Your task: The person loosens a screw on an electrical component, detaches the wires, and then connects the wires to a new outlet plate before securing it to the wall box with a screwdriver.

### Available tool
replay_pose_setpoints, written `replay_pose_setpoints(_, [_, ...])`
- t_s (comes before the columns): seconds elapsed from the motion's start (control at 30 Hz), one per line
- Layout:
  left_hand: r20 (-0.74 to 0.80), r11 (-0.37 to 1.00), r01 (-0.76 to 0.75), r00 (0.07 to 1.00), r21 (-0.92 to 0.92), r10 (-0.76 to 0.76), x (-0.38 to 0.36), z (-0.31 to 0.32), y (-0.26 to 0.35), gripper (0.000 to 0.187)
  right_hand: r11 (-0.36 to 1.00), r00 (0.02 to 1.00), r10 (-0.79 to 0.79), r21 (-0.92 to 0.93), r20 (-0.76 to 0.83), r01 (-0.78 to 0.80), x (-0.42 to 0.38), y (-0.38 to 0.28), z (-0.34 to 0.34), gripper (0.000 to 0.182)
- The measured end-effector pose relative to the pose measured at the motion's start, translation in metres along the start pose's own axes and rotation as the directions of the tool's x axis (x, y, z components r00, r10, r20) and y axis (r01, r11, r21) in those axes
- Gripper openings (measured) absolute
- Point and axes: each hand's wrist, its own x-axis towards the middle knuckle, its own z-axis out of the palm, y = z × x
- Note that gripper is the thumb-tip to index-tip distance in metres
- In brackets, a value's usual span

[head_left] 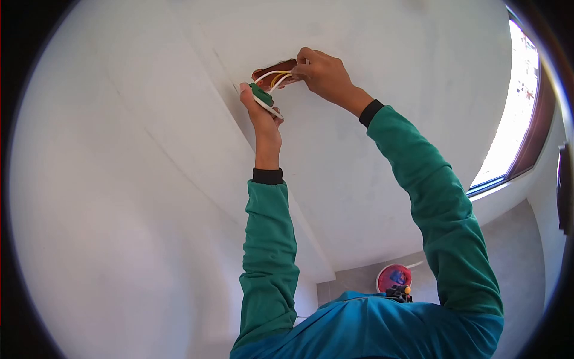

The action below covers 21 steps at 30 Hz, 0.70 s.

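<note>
A recessed wall box point(280, 67) with a reddish-brown inside is set in the white wall. White and yellow wires point(277, 78) come out of it. My left hand point(263, 119), just below the box, is closed on a device point(262, 96) with a green back and a white front plate, which is tilted and apart from the wall. The fingers of my right hand point(326, 73) are pinched on the wires at the right end of the box. The wire ends are hidden by my fingers.
A window point(508, 107) with a dark frame is on the right. On the floor below stands a white-rimmed bucket point(379, 279) with red and blue contents. Small dark items with an orange part point(408, 290) show at my chest. A dark object point(563, 188) is at the far right edge.
</note>
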Motion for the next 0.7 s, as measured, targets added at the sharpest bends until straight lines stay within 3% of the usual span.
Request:
replay_pose_setpoints(0.23, [-0.074,0.998,-0.035,0.996,0.05,0.039,0.006,0.005,-0.007,0.063,0.994,1.0,0.02,-0.106,0.02,-0.018,-0.004,-0.004,0.006,0.003])
replay_pose_setpoints(0.37, [-0.101,0.999,-0.004,0.995,-0.048,-0.001,0.011,0.01,-0.008,0.065,0.994,0.995,0.085,-0.075,0.059,-0.08,-0.004,0.001,0.01,0.002])
replay_pose_setpoints(0.47, [-0.106,0.992,0.019,0.994,-0.124,-0.032,0.007,0.016,-0.01,0.065,0.996,0.994,0.088,0.013,0.06,-0.089,-0.007,0.002,0.001,0.009])
replay_pose_setpoints(0.53, [-0.131,0.99,0.01,0.991,-0.137,-0.028,0.0,0.019,-0.013,0.065,0.953,0.973,0.169,0.228,0.156,-0.202,-0.01,-0.01,-0.018,0.02])
replay_pose_setpoints(0.57, [-0.142,0.992,-0.032,0.99,-0.121,0.015,-0.005,0.021,-0.017,0.062,0.953,0.975,0.161,0.233,0.152,-0.193,-0.011,-0.017,-0.028,0.02])
replay_pose_setpoints(0.63, [-0.159,0.991,-0.083,0.985,-0.105,0.066,-0.009,0.016,-0.026,0.059,0.786,0.935,0.241,0.513,0.26,-0.345,-0.016,-0.035,-0.05,0.029])
replay_pose_setpoints(0.7, [-0.12,0.957,-0.268,0.952,0.112,0.281,-0.011,0.009,-0.036,0.055,0.781,0.936,0.231,0.523,0.267,-0.342,-0.014,-0.042,-0.061,0.032])
